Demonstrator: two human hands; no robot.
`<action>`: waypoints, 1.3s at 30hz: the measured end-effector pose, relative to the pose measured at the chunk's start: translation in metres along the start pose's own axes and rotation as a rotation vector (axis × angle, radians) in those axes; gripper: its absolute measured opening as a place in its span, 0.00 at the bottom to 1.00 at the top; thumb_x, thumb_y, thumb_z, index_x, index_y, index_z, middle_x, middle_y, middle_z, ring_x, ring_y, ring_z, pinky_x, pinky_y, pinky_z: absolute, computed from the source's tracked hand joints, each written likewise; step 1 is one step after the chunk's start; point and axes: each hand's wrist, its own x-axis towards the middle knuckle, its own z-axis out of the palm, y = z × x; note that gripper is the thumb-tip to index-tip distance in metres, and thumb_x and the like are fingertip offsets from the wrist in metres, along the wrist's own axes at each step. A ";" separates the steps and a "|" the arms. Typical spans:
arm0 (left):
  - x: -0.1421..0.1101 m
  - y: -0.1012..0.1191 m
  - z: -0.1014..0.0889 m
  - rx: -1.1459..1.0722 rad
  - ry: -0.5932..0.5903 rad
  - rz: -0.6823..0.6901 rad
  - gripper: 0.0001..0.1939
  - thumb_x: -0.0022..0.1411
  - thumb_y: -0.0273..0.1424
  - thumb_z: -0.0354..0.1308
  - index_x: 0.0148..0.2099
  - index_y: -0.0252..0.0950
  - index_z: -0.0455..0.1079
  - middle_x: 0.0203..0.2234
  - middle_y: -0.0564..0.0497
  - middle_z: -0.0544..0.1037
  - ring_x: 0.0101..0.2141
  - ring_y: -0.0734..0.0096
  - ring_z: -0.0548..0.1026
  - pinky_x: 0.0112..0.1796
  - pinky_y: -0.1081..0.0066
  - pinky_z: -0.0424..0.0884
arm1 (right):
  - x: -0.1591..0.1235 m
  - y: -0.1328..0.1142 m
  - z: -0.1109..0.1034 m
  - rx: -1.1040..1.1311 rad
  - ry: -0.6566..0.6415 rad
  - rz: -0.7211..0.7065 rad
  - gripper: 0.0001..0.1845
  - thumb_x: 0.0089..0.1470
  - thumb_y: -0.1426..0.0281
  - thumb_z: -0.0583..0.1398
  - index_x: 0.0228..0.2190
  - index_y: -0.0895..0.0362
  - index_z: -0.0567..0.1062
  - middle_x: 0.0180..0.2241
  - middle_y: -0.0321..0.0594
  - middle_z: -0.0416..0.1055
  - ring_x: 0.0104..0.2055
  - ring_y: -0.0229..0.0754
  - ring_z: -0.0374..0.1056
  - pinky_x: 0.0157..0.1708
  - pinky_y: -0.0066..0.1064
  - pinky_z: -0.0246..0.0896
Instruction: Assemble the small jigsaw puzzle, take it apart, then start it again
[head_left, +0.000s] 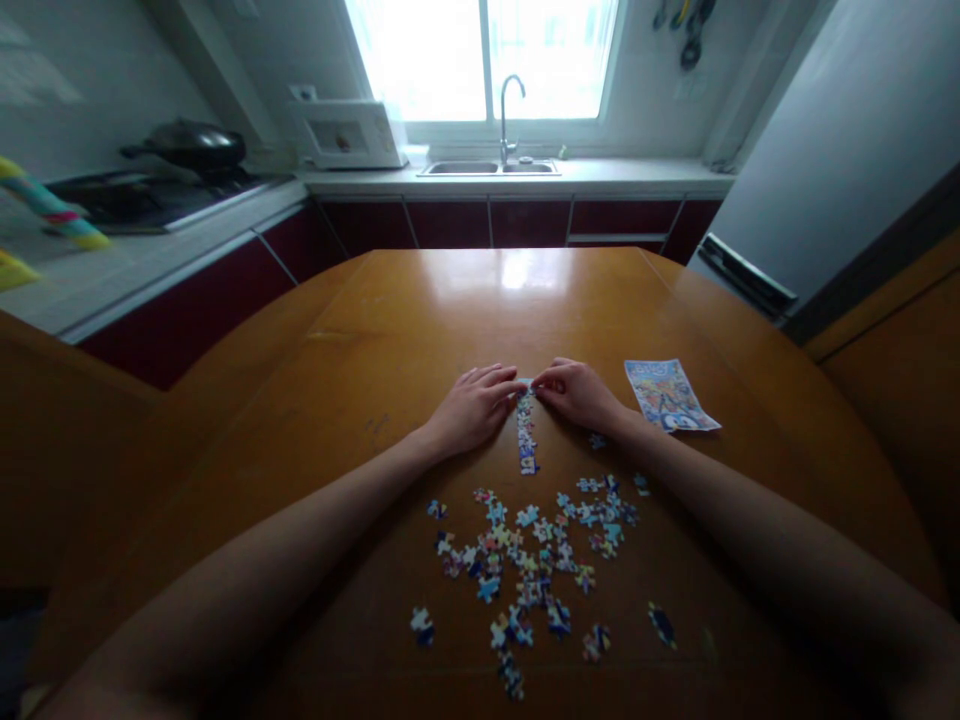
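Note:
A narrow strip of joined jigsaw puzzle pieces (527,437) lies on the wooden table, running away from me. My left hand (474,405) rests beside its far end, fingers stretched out and the index fingertip touching the strip's left edge. At the right of that same end, my right hand (576,390) is closed in a pinch on a puzzle piece (529,384), which the fingers partly cover. Nearer to me, many loose puzzle pieces (528,563) are scattered, some overlapping. One stray piece (597,441) lies below my right hand.
A printed picture sheet (669,394) lies right of my right hand. The wooden table (450,320) has a rounded outline. Behind it are a counter with a sink (491,169), a microwave (349,134) and, at left, a wok (191,145) on the stove. A fridge (825,150) stands at right.

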 end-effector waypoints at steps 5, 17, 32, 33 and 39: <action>0.000 0.000 0.000 0.017 -0.015 -0.001 0.17 0.72 0.34 0.50 0.60 0.49 0.69 0.62 0.52 0.69 0.63 0.58 0.64 0.62 0.47 0.61 | 0.000 0.001 0.001 0.006 0.008 -0.008 0.06 0.57 0.71 0.63 0.35 0.56 0.83 0.31 0.39 0.72 0.30 0.38 0.66 0.32 0.28 0.59; -0.001 -0.001 0.001 0.033 -0.003 0.009 0.17 0.72 0.34 0.51 0.60 0.49 0.68 0.62 0.51 0.69 0.63 0.58 0.64 0.61 0.47 0.61 | -0.001 0.008 -0.001 0.090 0.081 -0.048 0.06 0.56 0.74 0.63 0.36 0.59 0.80 0.34 0.41 0.71 0.31 0.37 0.66 0.34 0.29 0.62; 0.000 -0.001 0.001 0.045 -0.009 0.010 0.17 0.73 0.35 0.50 0.60 0.48 0.69 0.62 0.51 0.69 0.63 0.58 0.64 0.61 0.49 0.62 | 0.002 0.007 0.004 -0.133 -0.033 -0.093 0.09 0.63 0.74 0.60 0.35 0.56 0.81 0.37 0.41 0.72 0.35 0.39 0.68 0.38 0.30 0.59; 0.000 -0.001 0.000 0.045 -0.010 0.010 0.17 0.73 0.36 0.50 0.60 0.48 0.69 0.62 0.51 0.69 0.63 0.58 0.64 0.61 0.49 0.62 | 0.003 0.007 0.005 -0.147 -0.031 -0.097 0.09 0.63 0.73 0.59 0.35 0.56 0.81 0.37 0.41 0.72 0.35 0.38 0.68 0.37 0.29 0.59; 0.000 0.001 0.000 0.043 0.004 0.017 0.17 0.73 0.36 0.49 0.60 0.47 0.69 0.61 0.50 0.70 0.62 0.58 0.65 0.61 0.49 0.62 | 0.004 0.008 0.007 -0.212 -0.014 -0.107 0.10 0.65 0.72 0.58 0.34 0.57 0.79 0.37 0.41 0.72 0.34 0.37 0.66 0.35 0.28 0.55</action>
